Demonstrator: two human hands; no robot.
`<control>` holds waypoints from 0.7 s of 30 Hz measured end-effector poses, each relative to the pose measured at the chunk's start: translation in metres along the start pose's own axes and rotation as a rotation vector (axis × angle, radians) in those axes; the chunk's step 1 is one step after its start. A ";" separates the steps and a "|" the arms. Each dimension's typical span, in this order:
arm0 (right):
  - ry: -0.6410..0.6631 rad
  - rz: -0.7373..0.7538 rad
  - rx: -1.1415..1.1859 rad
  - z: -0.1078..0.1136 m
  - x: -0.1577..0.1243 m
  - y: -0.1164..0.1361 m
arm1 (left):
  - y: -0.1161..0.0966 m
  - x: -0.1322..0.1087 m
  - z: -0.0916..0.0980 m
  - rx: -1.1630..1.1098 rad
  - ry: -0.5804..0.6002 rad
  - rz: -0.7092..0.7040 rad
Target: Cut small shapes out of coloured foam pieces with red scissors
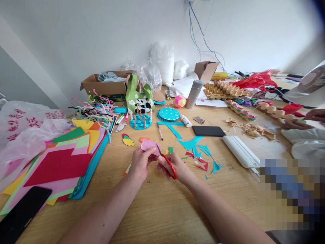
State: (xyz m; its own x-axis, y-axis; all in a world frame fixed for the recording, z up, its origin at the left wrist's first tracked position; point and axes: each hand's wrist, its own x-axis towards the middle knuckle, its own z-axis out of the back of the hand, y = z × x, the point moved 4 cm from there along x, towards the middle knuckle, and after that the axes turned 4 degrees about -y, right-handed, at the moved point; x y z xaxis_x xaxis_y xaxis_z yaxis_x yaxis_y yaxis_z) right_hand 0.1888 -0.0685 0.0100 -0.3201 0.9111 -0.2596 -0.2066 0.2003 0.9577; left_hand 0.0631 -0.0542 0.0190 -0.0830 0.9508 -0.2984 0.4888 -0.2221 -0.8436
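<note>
Between the fingers of my left hand (141, 162) is a piece of pink felt (148, 145), held up above the table. My right hand (175, 166) grips red-handled scissors (170, 166), whose dark blades meet the pink piece at its right edge. Just beyond my hands lie an orange scrap (144, 139) and small green and yellow scraps (170, 149). To the right are blue offcuts (191, 143) and red offcuts (202, 164). Fish-like cutouts in red, green and yellow (128, 140) rest left of the pink piece.
Coloured sheets (58, 166) are stacked at left, with a black phone (26, 210) on them. A pen (159, 131), a glue bottle (186, 121), a black power bank (208, 130) and a grey flask (195, 95) stand or lie farther back. Another person's hand (297, 124) is at the right edge.
</note>
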 end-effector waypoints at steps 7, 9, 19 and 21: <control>0.003 -0.010 -0.005 0.000 -0.001 0.002 | -0.001 0.001 0.001 -0.008 -0.022 -0.006; -0.001 -0.016 -0.012 0.000 -0.001 0.003 | -0.001 0.000 0.001 0.001 -0.021 -0.007; -0.009 -0.019 -0.029 0.001 -0.003 0.006 | -0.002 0.001 0.002 0.048 -0.006 -0.012; -0.011 -0.024 -0.024 0.001 -0.003 0.006 | -0.002 0.001 0.001 0.042 0.002 -0.013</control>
State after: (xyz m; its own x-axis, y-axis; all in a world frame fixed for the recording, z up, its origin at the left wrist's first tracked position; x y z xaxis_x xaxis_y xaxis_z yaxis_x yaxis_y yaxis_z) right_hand 0.1892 -0.0696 0.0162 -0.3048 0.9099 -0.2812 -0.2368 0.2136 0.9478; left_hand 0.0608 -0.0527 0.0200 -0.0874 0.9541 -0.2863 0.4505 -0.2185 -0.8656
